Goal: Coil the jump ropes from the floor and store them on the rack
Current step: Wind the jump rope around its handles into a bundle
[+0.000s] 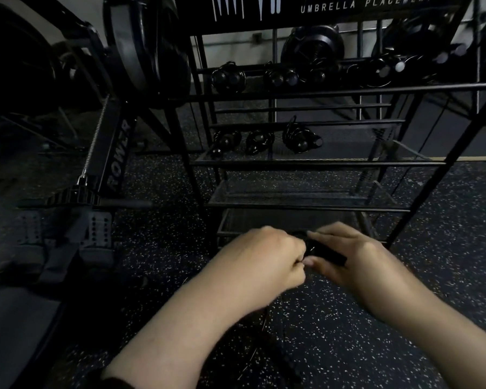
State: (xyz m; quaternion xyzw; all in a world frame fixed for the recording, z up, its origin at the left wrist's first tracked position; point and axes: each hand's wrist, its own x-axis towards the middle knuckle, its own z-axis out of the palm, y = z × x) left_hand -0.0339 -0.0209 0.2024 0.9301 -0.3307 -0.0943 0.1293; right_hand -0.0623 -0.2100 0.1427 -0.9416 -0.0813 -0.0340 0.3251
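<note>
Low before the rack (314, 164), your two hands meet over the speckled floor (404, 318). Your right hand (345, 256) curls round a black rope handle (327, 252), thumb beneath, knuckles up. Your left hand (264, 256) is fisted, fingertips pinching something thin against that handle; what exactly is too dark to tell. Both forearms reach forward and converge. Coiled ropes (264, 140) already sit on the rack's middle shelves. A rower (118, 153) stands left.

One head-worn wide-angle view looks forward and down, close over the speckled floor (404, 318), facing the nearby black rack (314, 164).
</note>
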